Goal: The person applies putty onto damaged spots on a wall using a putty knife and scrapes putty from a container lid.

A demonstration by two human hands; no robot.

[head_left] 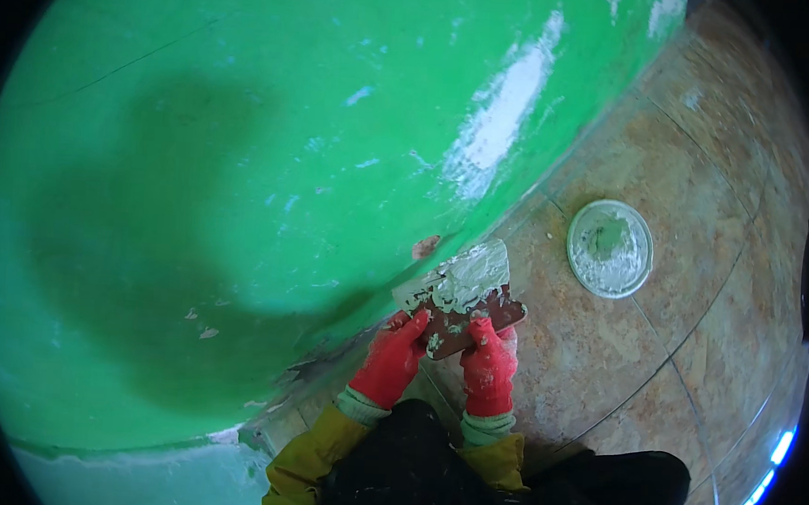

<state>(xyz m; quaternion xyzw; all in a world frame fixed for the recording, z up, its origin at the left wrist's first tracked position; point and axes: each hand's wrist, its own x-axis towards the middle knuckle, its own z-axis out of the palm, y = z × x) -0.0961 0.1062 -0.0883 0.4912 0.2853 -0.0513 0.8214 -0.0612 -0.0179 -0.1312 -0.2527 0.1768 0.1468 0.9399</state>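
Both hands wear red work gloves smeared with white. My left hand (390, 361) is closed on the left side of a wide putty knife with a brown back (446, 337). My right hand (489, 371) grips its right side, thumb on top. A thick layer of wet, whitish putty (472, 272) covers most of the blade, and smears reach the brown part. The knife is held near the foot of a green wall (268, 245). Just beyond its blade, a small brownish chipped spot (426, 247) shows on that wall. The fingers under the knife are hidden.
On the brown tiled floor (691, 377) to the right stands a round white tub (647, 265) with putty in it. A long white patch (508, 107) marks the wall further up. Damaged, flaking paint (312, 362) runs along the wall's base. My dark-clothed knees are at the bottom.
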